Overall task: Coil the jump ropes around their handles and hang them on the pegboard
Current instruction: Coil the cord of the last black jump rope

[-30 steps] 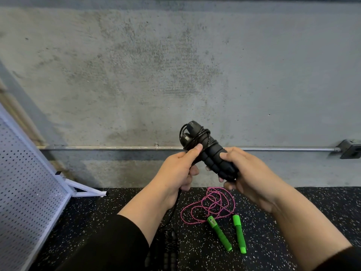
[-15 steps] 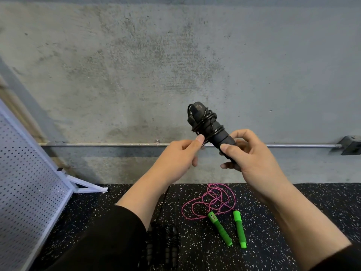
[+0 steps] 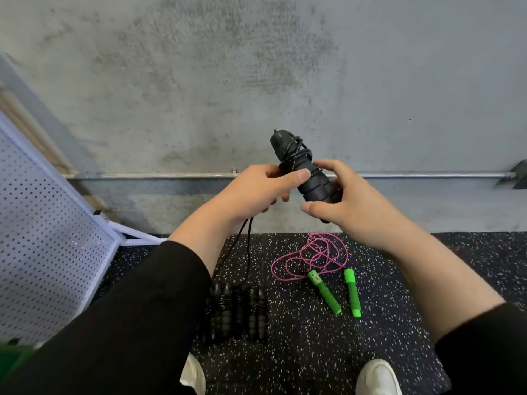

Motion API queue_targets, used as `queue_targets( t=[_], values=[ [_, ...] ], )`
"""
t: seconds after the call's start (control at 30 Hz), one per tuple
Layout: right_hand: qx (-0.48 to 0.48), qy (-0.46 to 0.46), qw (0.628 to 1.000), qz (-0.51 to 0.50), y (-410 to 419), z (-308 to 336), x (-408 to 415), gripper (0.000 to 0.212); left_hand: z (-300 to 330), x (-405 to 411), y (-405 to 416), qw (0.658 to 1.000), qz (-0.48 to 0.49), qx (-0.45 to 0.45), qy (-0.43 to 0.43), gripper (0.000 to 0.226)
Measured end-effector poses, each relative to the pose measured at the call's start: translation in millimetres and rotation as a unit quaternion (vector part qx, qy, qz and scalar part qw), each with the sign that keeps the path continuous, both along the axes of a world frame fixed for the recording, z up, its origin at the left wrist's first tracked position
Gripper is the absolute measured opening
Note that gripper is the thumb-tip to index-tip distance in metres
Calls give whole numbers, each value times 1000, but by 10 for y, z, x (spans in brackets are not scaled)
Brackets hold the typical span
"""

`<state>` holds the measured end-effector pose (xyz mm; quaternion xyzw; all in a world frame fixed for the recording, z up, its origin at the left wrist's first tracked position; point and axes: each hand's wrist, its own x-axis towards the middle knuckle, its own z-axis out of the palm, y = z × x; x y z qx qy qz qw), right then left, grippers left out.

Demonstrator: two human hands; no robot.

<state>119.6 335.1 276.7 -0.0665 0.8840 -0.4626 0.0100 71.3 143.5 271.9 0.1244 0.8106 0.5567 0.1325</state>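
A pair of black jump-rope handles (image 3: 306,172) points up and left in front of the wall, with black cord wound round its upper half. My right hand (image 3: 345,203) grips the lower end of the handles. My left hand (image 3: 262,192) pinches the cord against the handles, and the loose cord (image 3: 247,240) hangs from it to the floor. A pink rope (image 3: 310,256) with two green handles (image 3: 325,292) lies loose on the floor. The white pegboard (image 3: 48,246) leans at the left.
Black coiled rope bundles (image 3: 236,312) lie on the speckled rubber floor (image 3: 328,352) near my left sleeve. A metal pipe (image 3: 427,175) runs along the concrete wall. My white shoes (image 3: 376,376) show at the bottom edge.
The handles have tilted and shifted a little right. My left hand has come up over them with the cord, and my right hand has turned its grip lower.
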Motion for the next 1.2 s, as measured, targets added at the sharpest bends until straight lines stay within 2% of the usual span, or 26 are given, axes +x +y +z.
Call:
queue_targets(
  t=[0.13, 0.27, 0.33, 0.4, 0.47, 0.53, 0.63, 0.73, 0.83, 0.93, 1.03, 1.2],
  values=[
    [-60, -47, 997, -24, -72, -71, -29, 58, -29, -17, -42, 1000, -15, -12, 5, 32],
    [-138, -104, 985, 2, -118, -123, -105, 73, -69, -22, -108, 1000, -26, -3, -2, 33],
    [-166, -105, 980, 31, -179, -144, -144, 56, -118, -48, -170, 999, -35, 3, -8, 29],
    [-155, -90, 984, 22, -267, -183, -215, 54, -190, -87, -248, 999, -47, 13, -20, 21],
    [-106, -60, 992, 11, -372, -263, -313, 65, -260, -136, -339, 998, -62, 3, -29, 17],
    [-67, -35, 997, 1, -477, -319, -380, 71, -313, -206, -464, 996, -71, -44, -25, 18],
    [-71, -27, 997, -13, -597, -383, -459, 70, -441, -364, -685, 984, -87, -158, -1, 23],
    [-82, -35, 996, -14, -689, -428, -522, 68, -658, -531, -825, 960, -27, -276, 49, 22],
    [-81, -37, 996, -7, -795, -481, -561, 67, -797, -630, -854, 939, 50, -320, 116, 27],
    [-71, -20, 997, -15, -861, -508, -594, 66, -762, -697, -877, 925, 128, -309, 183, 32],
    [-80, -5, 996, -28, -831, -500, -637, 65, -671, -724, -852, 918, 128, -298, 227, 30],
    [-76, 20, 996, -51, -689, -417, -645, 68, -583, -652, -713, 949, 75, -246, 184, 26]
  ],
)
